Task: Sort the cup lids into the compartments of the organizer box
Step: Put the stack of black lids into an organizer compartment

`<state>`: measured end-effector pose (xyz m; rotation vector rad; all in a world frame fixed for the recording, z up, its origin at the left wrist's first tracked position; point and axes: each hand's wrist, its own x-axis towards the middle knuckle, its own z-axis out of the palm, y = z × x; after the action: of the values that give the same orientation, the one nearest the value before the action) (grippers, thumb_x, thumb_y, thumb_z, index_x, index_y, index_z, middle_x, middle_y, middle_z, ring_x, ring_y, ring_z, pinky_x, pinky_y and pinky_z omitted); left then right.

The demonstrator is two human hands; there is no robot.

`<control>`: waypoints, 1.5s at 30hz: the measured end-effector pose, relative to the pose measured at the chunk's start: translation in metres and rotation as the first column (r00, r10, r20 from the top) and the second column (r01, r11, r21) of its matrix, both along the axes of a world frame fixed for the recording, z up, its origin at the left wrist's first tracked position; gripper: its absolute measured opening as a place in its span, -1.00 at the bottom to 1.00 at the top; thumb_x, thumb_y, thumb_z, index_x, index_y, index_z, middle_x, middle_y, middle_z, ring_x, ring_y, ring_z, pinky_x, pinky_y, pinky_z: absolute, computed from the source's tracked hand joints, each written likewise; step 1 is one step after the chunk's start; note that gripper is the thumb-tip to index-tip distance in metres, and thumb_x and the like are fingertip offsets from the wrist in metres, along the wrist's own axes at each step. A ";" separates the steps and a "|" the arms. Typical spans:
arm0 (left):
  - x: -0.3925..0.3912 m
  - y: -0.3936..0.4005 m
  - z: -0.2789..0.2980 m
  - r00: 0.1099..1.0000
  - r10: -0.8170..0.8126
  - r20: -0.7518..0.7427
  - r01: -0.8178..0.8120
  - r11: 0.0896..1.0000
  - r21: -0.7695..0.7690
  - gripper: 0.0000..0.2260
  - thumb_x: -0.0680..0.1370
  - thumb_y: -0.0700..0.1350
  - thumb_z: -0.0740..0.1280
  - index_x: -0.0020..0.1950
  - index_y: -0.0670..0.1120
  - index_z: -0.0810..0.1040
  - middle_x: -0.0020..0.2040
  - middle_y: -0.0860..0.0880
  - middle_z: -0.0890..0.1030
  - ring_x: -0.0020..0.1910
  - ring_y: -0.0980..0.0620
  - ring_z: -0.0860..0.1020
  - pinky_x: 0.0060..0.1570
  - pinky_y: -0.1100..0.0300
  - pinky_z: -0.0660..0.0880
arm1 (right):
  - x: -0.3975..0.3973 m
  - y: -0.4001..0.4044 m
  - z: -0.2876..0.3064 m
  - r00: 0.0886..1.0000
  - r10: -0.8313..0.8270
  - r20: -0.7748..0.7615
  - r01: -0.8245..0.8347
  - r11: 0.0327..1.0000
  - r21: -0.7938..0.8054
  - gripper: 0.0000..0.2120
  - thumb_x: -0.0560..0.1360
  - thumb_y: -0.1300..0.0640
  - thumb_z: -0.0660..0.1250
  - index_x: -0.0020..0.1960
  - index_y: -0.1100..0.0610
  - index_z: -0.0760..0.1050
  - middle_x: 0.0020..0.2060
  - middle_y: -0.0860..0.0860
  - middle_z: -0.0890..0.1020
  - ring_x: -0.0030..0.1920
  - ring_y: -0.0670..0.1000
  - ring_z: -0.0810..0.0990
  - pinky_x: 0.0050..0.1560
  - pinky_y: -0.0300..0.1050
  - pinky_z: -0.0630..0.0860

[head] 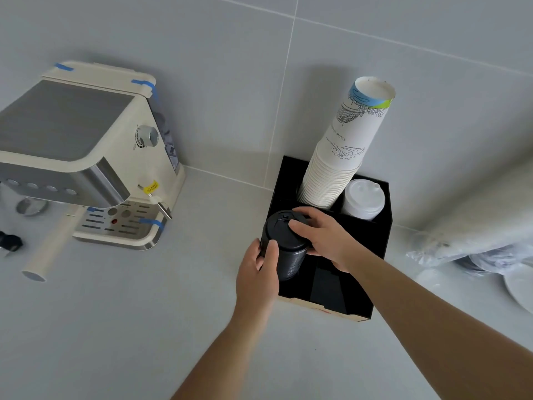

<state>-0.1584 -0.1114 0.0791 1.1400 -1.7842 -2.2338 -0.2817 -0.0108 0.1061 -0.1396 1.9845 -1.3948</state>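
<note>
A black organizer box (pixel 383 226) stands on the grey counter against the wall. A stack of black cup lids (pixel 285 243) rises out of its front left compartment. My left hand (pixel 256 275) grips the stack's left side, thumb across the front. My right hand (pixel 323 235) presses on the stack's top and right side, fingers curled over the top lid. A stack of white lids (pixel 363 200) fills the back right compartment. A tall stack of white paper cups (pixel 343 151) leans out of the back left compartment.
A cream espresso machine (pixel 95 157) with blue tape stands at the left, a portafilter handle (pixel 46 252) lying in front of it. Clear plastic bags (pixel 473 249) with more lids lie at the right by the wall. A white plate edge (pixel 519 287) shows far right.
</note>
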 end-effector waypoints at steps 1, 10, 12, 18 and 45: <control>-0.002 -0.003 0.002 1.000 -0.007 -0.010 0.006 0.998 -0.068 -0.91 0.58 0.10 0.25 0.05 0.22 0.53 -0.06 0.37 0.63 0.00 0.43 0.56 -0.05 0.47 0.44 | 0.001 0.000 -0.002 1.000 -0.012 -0.015 0.012 1.000 0.001 -0.78 0.56 0.05 0.37 0.21 -0.05 0.51 0.08 0.01 0.68 -0.01 -0.04 0.66 0.01 -0.05 0.63; -0.004 -0.017 0.006 0.994 -0.104 0.018 0.105 0.977 -0.188 -0.77 0.48 0.08 0.39 0.08 0.04 0.64 -0.05 0.14 0.71 -0.02 0.18 0.65 0.05 0.15 0.58 | 0.010 0.003 -0.010 0.993 -0.006 -0.120 0.013 0.998 0.060 -0.76 0.48 -0.08 0.40 0.12 -0.08 0.54 0.03 -0.02 0.71 0.06 0.03 0.69 0.21 0.13 0.60; -0.003 -0.018 0.008 0.996 -0.091 0.021 0.093 0.984 -0.155 -0.83 0.49 0.04 0.40 0.04 0.05 0.65 -0.06 0.13 0.71 -0.05 0.22 0.65 -0.04 0.25 0.55 | 0.011 0.001 -0.007 0.994 -0.013 -0.113 0.020 0.998 0.065 -0.77 0.49 -0.08 0.39 0.12 -0.08 0.54 0.02 -0.02 0.71 0.06 0.02 0.69 0.22 0.11 0.60; 0.002 -0.014 0.019 0.996 -0.081 0.023 0.084 0.987 -0.137 -0.96 0.52 -0.01 0.38 -0.11 0.14 0.58 -0.08 0.18 0.67 -0.06 0.21 0.61 -0.15 0.35 0.45 | 0.014 -0.001 0.005 0.998 -0.063 -0.026 0.064 0.997 0.051 -0.80 0.53 0.03 0.37 0.15 -0.02 0.58 0.05 -0.04 0.70 0.09 -0.03 0.66 0.18 -0.07 0.56; 0.069 0.020 0.037 0.995 0.019 -0.095 0.008 0.961 0.278 -0.81 0.60 -0.13 0.29 0.18 -0.11 0.57 0.13 -0.07 0.66 0.13 -0.02 0.63 0.19 0.02 0.52 | 0.060 0.102 0.045 0.956 -0.276 0.098 0.288 0.946 -0.148 -0.54 0.62 0.05 0.28 0.48 0.12 0.37 0.37 0.03 0.52 0.41 0.06 0.46 0.48 0.05 0.34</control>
<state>-0.0890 -0.0918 0.1163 1.0520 -1.4630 -2.5500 -0.2214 0.0912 0.1509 0.1303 1.8821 -1.7166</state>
